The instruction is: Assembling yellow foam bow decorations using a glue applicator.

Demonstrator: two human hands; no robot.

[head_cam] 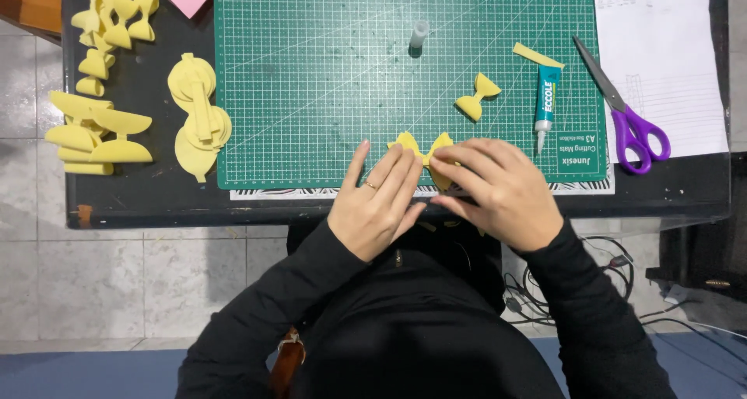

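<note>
1. While your left hand lies flat with fingers together, pressing on one side of the yellow bow, your right hand pinches the bow's middle; that hold looks meant to keep the folded foam from springing open.
2. That bow sits at the near edge of the green mat, right before you, where both hands reach it easily.
3. One glue tube lies just right of your hands with its nozzle toward you, and its cap stands apart at the mat's far side.
4. One finished small bow rests beyond your right hand, and one yellow strip lies by the tube's far end.
5. One pair of purple scissors lies partly on the white sheet.
6. Left of the mat lie cut foam pieces and stacked bows; they overlap too much for an exact count.
</note>
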